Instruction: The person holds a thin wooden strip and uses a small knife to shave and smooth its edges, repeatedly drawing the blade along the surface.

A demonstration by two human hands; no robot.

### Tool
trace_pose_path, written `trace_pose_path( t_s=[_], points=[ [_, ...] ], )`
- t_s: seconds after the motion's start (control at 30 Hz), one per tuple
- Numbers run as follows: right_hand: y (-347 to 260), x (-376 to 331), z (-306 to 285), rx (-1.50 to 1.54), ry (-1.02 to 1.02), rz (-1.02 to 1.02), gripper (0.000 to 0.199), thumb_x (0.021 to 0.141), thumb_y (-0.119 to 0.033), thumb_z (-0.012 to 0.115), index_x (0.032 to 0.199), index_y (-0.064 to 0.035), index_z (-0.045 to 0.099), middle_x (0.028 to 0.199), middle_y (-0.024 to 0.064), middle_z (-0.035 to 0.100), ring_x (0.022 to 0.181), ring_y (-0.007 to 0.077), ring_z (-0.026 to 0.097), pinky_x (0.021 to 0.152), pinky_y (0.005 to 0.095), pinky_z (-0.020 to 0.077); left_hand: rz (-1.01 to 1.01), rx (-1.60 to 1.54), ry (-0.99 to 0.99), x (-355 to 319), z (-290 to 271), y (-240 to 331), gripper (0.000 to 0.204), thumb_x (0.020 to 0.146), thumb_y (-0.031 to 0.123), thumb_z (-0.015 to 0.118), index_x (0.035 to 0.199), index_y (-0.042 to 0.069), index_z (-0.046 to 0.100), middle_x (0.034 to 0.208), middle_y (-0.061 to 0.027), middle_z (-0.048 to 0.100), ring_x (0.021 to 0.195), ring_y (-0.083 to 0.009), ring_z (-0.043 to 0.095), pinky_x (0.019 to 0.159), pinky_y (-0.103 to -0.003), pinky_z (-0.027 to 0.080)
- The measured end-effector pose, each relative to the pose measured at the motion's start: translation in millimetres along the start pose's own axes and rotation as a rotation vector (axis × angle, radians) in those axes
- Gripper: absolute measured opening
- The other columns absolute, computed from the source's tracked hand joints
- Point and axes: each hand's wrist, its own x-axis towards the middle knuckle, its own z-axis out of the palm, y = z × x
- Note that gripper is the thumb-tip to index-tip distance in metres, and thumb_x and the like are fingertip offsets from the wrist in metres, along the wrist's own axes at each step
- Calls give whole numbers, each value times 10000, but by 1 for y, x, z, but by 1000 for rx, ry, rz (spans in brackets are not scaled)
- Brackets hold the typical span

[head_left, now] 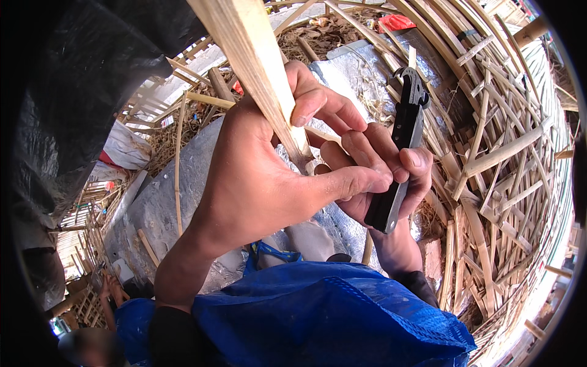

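Two bare hands work close together over one blue tarpaulin [330, 315] across the lap. The left hand [257, 168] has its fingers curled around one split-bamboo slat [251, 52], a fingertip against its edge; the slat slants up and away, its lower end between the hands. The right hand [376, 165] grips one black folding knife [406, 125], the left thumb reaching near it. To the right lie bamboo strips [501, 165], too many to count. One other person's forearm [107, 293] shows at lower left.
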Motion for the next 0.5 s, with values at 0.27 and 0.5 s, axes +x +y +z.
trace_pose_path(
  t_s=[0.27,0.5],
  points=[
    [-4,0,1,59,27,-4,357,819,-360,633,601,-179,416,653,-6,446,711,157,447,691,313,383,-11,-79,13,2,0,-6,366,706,15,868,971,-18,619,995,-92,652,894,-144,668,716,-263,583],
    [-3,-4,1,52,39,14,360,829,-367,640,609,-172,431,769,28,489,747,162,449,707,312,384,-35,-239,80,-1,3,-8,288,779,7,819,959,7,594,975,-105,664,874,-113,668,753,-240,512]
  ],
)
